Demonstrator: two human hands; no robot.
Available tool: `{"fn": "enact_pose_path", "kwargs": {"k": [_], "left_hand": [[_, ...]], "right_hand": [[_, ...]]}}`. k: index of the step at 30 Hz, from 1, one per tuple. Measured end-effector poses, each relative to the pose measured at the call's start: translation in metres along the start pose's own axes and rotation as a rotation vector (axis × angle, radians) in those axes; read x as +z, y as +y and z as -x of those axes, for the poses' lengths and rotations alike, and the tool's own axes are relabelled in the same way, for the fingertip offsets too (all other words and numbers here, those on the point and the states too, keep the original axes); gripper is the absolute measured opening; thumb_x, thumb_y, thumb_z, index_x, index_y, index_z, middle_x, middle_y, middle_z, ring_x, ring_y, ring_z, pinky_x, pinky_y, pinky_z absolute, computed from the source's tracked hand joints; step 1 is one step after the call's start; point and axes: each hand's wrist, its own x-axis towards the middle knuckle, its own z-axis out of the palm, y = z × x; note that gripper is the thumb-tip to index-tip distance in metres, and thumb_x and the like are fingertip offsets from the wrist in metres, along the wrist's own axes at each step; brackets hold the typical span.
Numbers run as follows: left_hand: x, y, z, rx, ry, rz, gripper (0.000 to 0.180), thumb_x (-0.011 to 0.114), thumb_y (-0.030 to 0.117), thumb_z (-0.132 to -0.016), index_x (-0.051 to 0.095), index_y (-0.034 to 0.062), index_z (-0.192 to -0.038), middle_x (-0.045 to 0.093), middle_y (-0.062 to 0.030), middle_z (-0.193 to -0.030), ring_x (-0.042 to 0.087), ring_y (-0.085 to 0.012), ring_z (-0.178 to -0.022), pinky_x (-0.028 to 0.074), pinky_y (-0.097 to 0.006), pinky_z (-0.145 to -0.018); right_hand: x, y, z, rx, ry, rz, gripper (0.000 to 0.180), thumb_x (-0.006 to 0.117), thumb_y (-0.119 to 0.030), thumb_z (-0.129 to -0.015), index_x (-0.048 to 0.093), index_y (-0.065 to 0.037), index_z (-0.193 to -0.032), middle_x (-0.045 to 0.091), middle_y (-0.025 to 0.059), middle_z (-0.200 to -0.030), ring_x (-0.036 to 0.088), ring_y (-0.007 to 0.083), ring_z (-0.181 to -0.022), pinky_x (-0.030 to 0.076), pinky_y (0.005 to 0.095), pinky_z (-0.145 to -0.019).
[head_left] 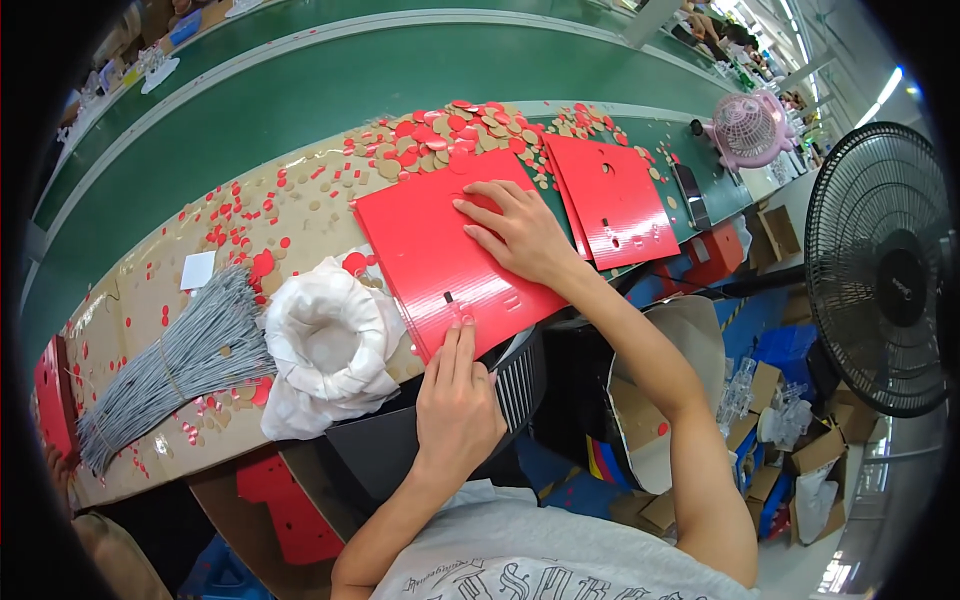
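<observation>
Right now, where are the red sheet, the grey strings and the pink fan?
red sheet (pixel 420 235), head view, bare middle of the sheet.
grey strings (pixel 190 355), head view, middle of the bundle.
pink fan (pixel 745 125), head view, front grille.

A red card (pixel 440 250) — flat, roughly rectangular, glossy — lies tilted on the bench's near edge, its lower corner overhanging that edge. Small punched holes and a short dark slot show near its near end. The right hand (pixel 515 232) presses flat on its far half; the left hand (pixel 455 400) pinches its near edge by the slot.
</observation>
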Motion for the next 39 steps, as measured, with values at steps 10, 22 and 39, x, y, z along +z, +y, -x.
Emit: {"fn": "enact_pose_path", "kwargs": {"k": [10, 22, 39], "left_hand": [[-0.001, 0.0, 0.001, -0.017, -0.003, 0.046, 0.017, 0.064, 0.002, -0.08, 0.063, -0.0131, -0.089, 0.056, -0.0293, -0.13, 0.054, -0.0423, -0.124, 0.046, -0.048, -0.101], [0.001, -0.003, 0.005, -0.021, 0.041, 0.086, 0.017, 0.063, 0.002, -0.081, 0.063, -0.0143, -0.089, 0.056, -0.0303, -0.131, 0.053, -0.0432, -0.125, 0.044, -0.047, -0.104], [-0.016, 0.003, 0.011, 0.041, 0.085, 0.129, 0.011, 0.064, 0.0, -0.08, 0.059, -0.0092, -0.078, 0.056, -0.0294, -0.131, 0.054, -0.0445, -0.126, 0.047, -0.047, -0.103]], "right_hand": [[-0.004, 0.024, -0.045, 0.007, -0.166, -0.1, 0.028, 0.068, -0.019, -0.091, 0.067, -0.01, -0.117, 0.062, 0.0062, -0.122, 0.062, 0.028, -0.112, 0.052, 0.0397, -0.092], [-0.009, 0.034, -0.078, -0.038, -0.391, -0.08, 0.05, 0.069, -0.021, -0.084, 0.059, -0.01, -0.132, 0.052, 0.0106, -0.141, 0.049, 0.0305, -0.131, 0.04, 0.0427, -0.11], [-0.072, 0.013, -0.076, -0.166, 0.081, -0.041, 0.035, 0.077, -0.009, -0.074, 0.063, -0.005, -0.106, 0.07, 0.0109, -0.101, 0.067, 0.03, -0.099, 0.053, 0.0396, -0.088]]}}
